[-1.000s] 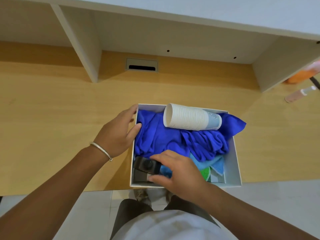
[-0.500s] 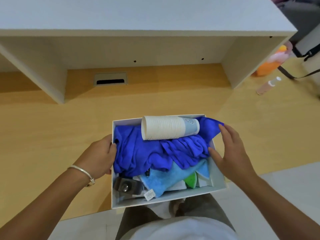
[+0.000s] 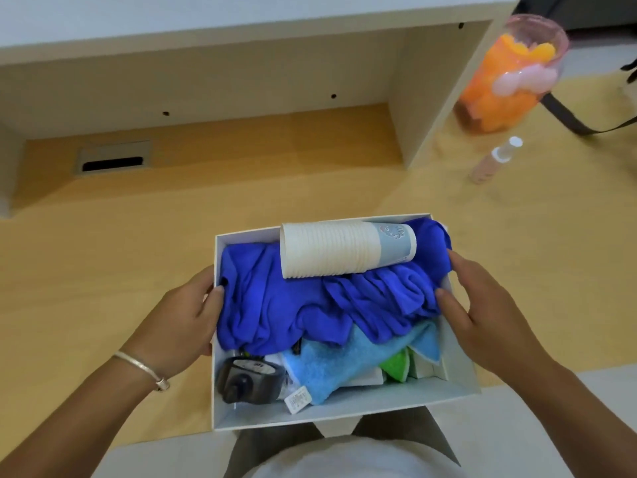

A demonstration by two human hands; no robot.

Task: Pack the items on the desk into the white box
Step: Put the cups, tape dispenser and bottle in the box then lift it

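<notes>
Head view: The box (image 3: 344,414) sits at the near edge of the surface (image 3: 103,263), its near end overhanging the edge. The box is open at the top and filled.

Contents: a dark blue cloth (image 3: 310,305) fills the far half. A stack of paper cups (image 3: 344,248) lies on its side on the cloth, against the far wall, rim to the left. A light blue cloth (image 3: 344,363) lies in the near half, partly under the dark blue cloth. A black device (image 3: 250,379) lies in the near left corner. A green item (image 3: 396,367) shows beside the light blue cloth; what it is cannot be told.

The left hand (image 3: 182,319) grips the left wall, thumb inside touching the dark blue cloth. The right hand (image 3: 482,312) grips the right wall, thumb inside.

On the surface, far right and well apart from the box, stand an orange-filled jar (image 3: 506,77) and a small bottle (image 3: 496,160).
</notes>
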